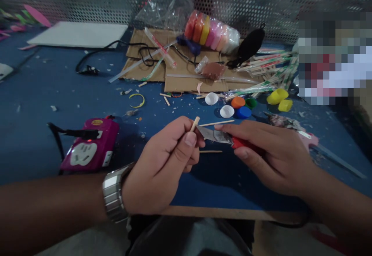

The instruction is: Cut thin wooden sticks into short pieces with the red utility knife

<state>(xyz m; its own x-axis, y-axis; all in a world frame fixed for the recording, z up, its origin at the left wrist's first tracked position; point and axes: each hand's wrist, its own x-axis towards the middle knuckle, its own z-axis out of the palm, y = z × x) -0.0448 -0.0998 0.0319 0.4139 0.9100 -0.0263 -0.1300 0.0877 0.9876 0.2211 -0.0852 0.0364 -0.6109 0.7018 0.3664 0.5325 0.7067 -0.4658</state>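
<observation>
Both hands hover over the blue tabletop, just in from its near edge: the right hand wraps the grip of a metal-bladed craft knife with a red handle, forefinger along the blade, while the left hand pinches a short pale wooden stick between thumb and forefinger, its end poking up. From where I stand, the step in hand looks like trimming that end; the blade's tip sits right by it, though I can't tell whether it bites. A stroke here would call for a firm pinch and the left thumb kept clear of the steel. Toward the tabletop's far edge, a clear plastic pack holds a row of coloured blocks, red through yellow to pink. Farther right, slim printed plastic sleeves hold pale sticks. Nearer the hands lie small round plastic caps in white, orange, green and blue, their contents, if any, unclear to me.
</observation>
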